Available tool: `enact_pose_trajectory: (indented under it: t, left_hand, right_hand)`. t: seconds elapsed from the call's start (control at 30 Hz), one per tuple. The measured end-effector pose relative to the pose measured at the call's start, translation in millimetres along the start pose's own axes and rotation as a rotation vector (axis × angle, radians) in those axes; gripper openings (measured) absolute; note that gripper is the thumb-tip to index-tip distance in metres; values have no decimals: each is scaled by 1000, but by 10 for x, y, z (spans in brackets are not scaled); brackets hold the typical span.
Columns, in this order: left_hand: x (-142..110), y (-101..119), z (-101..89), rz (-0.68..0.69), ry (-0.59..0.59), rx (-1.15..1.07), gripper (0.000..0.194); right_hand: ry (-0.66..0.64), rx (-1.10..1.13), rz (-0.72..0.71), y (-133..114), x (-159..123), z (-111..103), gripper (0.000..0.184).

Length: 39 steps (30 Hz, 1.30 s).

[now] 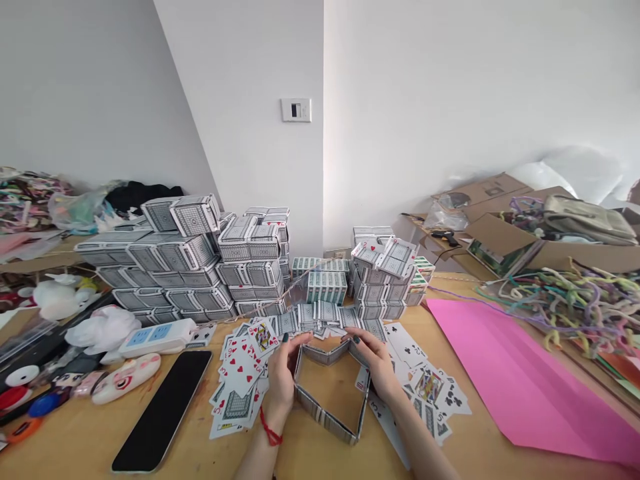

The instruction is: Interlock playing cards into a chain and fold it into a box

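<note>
Behind everything the white wall (pixel 450 80) is rising, and in front of it the wooden table (pixel 193 447) is spreading toward the person. On its far left side a big stack (pixel 200 257) of card-covered blocks is standing, and a smaller pile (pixel 375 293) is standing right of the middle. A pink sheet (pixel 510 373) is lying on the right, with a tangle of fuzzy sticks (pixel 555 300) sitting just beyond it. On the left I am seeing the dark phone (pixel 163 410) lying at a slant. In the near middle, between the two hands, the frame (pixel 325 419) is sitting; its card strip is making a closed outline, notched on the far side and pointed on the near side. I am finding no clear sign whether its lower edge is touching the table. The left hand (pixel 285 373) is gripping its left wall, half curled, and the right hand (pixel 377 367) is gripping the right wall in a similar half-open curve, its fingers reaching to the far edge. Around them loose cards (pixel 243 367) are lying overlapped, and on the left wrist a red bracelet (pixel 271 430) is hanging.
</note>
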<state>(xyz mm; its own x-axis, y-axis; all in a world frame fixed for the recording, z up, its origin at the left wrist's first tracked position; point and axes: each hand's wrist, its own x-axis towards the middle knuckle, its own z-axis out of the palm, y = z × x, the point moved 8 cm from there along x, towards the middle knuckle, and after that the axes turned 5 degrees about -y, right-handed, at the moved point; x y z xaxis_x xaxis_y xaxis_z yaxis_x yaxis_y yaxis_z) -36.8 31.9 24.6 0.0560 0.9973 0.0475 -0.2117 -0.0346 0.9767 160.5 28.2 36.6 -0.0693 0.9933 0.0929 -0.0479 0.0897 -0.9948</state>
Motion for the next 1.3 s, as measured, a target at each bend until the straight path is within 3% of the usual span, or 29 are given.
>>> enact_pose_trajectory:
  t: [0.1, 0.27, 0.37, 0.5, 0.73, 0.87, 0.97, 1.13, 1.3]
  left_hand:
    - [-104, 67, 72, 57, -111, -62, 48]
    - [-136, 175, 110, 96, -94, 243, 36]
    - [-50, 136, 125, 68, -96, 274, 38]
    - [55, 37, 131, 42, -179, 251, 55]
    - [64, 59, 135, 49, -284, 318, 52]
    - [40, 120, 164, 34, -375, 287, 56]
    - [38, 138, 138, 26, -364, 275, 54]
    - [33, 197, 97, 84, -254, 335, 33]
    - [36, 202, 81, 72, -184, 335, 36]
  right_hand:
    - [79, -45, 21, 70, 0, -68, 33]
    - [131, -69, 10, 138, -9, -87, 29]
    - [140, -92, -32, 107, -30, -77, 26]
    - [99, -102, -41, 77, -48, -50, 27]
    - [-41, -61, -30, 22, -56, 61, 30]
    - [-29, -67, -35, 13, -81, 78, 27]
    - [10, -74, -49, 13, -102, 74, 27]
    - [40, -67, -76, -18, -118, 125, 30]
    - [51, -53, -72, -12, -115, 159, 34]
